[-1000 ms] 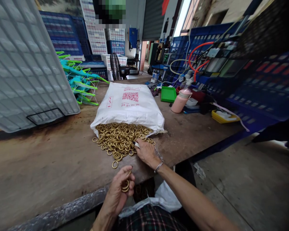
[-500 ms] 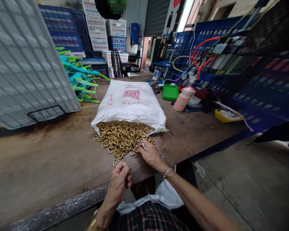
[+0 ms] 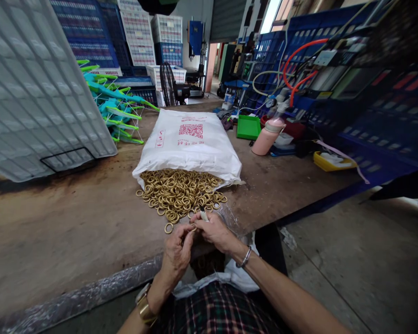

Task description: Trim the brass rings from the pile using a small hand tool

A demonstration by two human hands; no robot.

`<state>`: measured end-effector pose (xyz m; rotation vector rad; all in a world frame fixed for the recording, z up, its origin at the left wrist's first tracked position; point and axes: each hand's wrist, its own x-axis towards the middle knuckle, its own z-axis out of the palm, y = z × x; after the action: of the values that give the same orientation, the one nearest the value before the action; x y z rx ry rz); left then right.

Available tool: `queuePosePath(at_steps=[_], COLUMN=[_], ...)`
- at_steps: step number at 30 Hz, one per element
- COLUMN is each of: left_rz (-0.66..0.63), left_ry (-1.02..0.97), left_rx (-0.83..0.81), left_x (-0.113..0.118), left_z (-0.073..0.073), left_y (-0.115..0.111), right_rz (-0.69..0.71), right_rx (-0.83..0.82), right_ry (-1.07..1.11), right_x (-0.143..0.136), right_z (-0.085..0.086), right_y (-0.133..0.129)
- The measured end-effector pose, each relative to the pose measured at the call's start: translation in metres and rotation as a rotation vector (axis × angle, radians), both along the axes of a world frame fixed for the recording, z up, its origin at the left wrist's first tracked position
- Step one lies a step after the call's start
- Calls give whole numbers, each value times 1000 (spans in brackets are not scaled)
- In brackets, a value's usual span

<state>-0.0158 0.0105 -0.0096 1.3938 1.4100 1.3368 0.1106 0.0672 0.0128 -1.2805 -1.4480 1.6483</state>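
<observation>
Snugly, left fingers [image 3: 184, 230] pinch a ring [image 3: 194, 227] beside right fingers [image 3: 202, 225] gripping a pen-like tool [image 3: 204, 215].

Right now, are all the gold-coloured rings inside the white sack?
No, many rings lie on the table outside the open mouth of the white sack.

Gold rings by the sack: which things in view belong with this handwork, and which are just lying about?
Seem part of the work:
- left hand and right hand, meeting at a gold ring
- pale pen-like object in the right hand
- heap of rings
- white sack behind it

Seem just lying about:
- green tray
- pink bottle
- yellow tray
</observation>
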Motion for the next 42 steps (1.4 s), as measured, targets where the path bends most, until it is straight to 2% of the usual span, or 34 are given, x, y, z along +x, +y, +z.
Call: queuePosePath(at_steps=[2, 5, 8, 14, 18, 21, 24, 27, 30, 38, 42], left_rz=[-1, -20, -64, -146, -171, -168, -125, -85, -61, -82, -179], left_ry=[-55, -245, -412, -594, -712, -771, -787, -753, -704, -622, -576], left_rx=[-66, -273, -436, -444, -436, -434, -427, -425, -414, -382, -370], left_x=[1, 2, 3, 1, 0, 0, 0, 0, 0, -2, -2], left_z=[3, 7, 7, 1, 7, 13, 14, 11, 9, 3, 14], left_y=[-2, -5, -6, -7, -8, -9, -9, -8, -8, -9, -20], right_rz=[7, 30, 34, 2, 34, 46, 52, 179, 298, 431, 450], right_rx=[59, 173, 201, 169, 138, 181, 336, 519, 633, 641, 624], right_ry=[-7, -57, -108, -102, -75, -103, -221, -405, -576, -718, -834], right_x=[-1, -3, -4, -5, -5, -4, -2, 2, 5, 5, 5], right_z=[1, 4, 7, 7, 6, 4, -1, -6, -10, -11, -10], right_y=[-1, -3, -5, -6, -7, -7, -7, -10, -13, -12, -2])
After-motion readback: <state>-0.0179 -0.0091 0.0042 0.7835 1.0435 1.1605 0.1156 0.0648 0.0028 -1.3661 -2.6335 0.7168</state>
